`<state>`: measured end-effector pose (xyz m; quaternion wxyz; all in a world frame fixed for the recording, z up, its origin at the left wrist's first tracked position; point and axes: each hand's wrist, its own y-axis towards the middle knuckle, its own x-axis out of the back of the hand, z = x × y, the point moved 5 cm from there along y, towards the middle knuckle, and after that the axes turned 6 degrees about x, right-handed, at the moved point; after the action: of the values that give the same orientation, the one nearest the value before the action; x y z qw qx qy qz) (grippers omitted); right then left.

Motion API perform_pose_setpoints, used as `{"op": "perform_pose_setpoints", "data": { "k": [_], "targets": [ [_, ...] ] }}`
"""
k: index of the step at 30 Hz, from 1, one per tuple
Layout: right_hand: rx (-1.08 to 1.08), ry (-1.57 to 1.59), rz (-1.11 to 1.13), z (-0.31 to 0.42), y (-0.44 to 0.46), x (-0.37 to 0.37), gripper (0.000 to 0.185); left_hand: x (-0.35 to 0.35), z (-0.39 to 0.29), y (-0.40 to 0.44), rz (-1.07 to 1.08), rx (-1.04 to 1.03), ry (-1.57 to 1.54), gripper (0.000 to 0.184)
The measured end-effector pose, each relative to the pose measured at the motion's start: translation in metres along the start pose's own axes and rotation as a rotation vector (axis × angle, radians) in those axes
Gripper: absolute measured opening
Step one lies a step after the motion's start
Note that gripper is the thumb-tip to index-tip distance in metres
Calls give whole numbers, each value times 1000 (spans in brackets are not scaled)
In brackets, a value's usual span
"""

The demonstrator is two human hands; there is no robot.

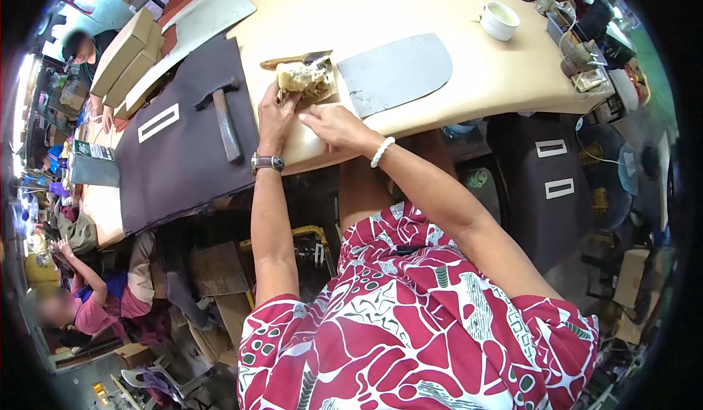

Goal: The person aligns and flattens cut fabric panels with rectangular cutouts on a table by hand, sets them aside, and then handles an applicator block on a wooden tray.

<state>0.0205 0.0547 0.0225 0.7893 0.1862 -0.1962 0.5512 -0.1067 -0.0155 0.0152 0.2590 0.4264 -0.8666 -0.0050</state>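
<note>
My left hand [274, 117], with a watch on its wrist, has its fingers closed at the lower left edge of a crumbly, pale yellow and white lump [302, 79]. Close beside it, my right hand [338, 126], wearing a white bead bracelet, is closed, thumb pointing towards the left fingers. What it pinches, if anything, is hidden. Under the lump lies a tan, card-like piece [341, 95]. A tool with a wooden handle [277, 63] lies just beyond the lump. To the right, a grey rounded sheet [399, 73] rests flat on the table.
A hammer [223, 120] lies on dark sheets [183, 172] to the left, near a white rectangular frame [158, 123]. A white cup [499, 21] stands at the far right of the cream table [476, 69]. Stacked boxes [128, 58] and two other people are at the left.
</note>
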Motion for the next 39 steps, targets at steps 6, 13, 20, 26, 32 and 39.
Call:
{"op": "perform_pose_setpoints", "data": {
  "k": [6, 13, 20, 26, 32, 39],
  "targets": [
    [199, -627, -321, 31, 10, 38, 50, -2, 4, 0, -27, -48, -65, 35],
    [180, -1841, 37, 17, 38, -3, 45, -7, 7, 3, -77, -116, 12, 31],
    [265, -1851, -7, 12, 27, -17, 34, -4, 4, 2, -86, -157, 24, 33],
    [384, -1769, 58, 14, 17, -15, 30, -5, 4, 4, -72, -182, 84, 33],
    [508, -1553, 29, 18, 6, -43, 27, -3, -10, 2, -6, -187, 36, 36],
    [425, -890, -67, 52, 26, 45, 38, 6, 18, 18, 298, 136, -252, 52]
  ]
}}
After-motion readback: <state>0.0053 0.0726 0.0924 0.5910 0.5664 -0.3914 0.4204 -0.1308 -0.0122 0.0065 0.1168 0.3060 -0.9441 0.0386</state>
